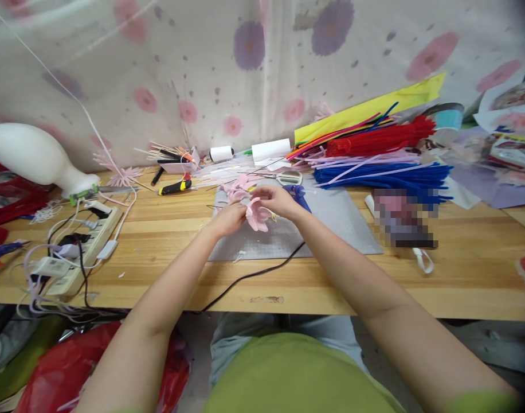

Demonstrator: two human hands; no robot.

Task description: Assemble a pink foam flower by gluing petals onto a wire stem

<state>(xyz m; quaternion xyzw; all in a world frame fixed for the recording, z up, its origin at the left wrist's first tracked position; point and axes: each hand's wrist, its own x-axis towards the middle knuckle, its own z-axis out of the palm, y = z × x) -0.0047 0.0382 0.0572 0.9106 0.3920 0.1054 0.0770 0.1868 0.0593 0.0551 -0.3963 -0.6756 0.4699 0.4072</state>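
A pink pipe-cleaner flower [258, 218] with a small yellow part at its side is held up between both hands above the grey mat [340, 229]. My left hand [230, 220] is closed at the flower's left side, with its fingertips partly hidden. From the upper right, my right hand [279, 202] pinches the flower at its upper edge. More pink petals [239, 186] show just behind my fingers; whether they belong to the same piece I cannot tell. Beyond my right wrist, a blue glue gun [297, 196] lies on the mat beside scissors [289, 177].
Bundles of blue pipe cleaners [383, 176] and red pipe cleaners [378, 137] lie at the back right. A phone [402, 221], blurred out, rests right of the mat. Leftward are a yellow-black utility knife [175, 187], a power strip [88, 246] and a white mannequin head [30, 155]. A black cable [249, 276] crosses the table front.
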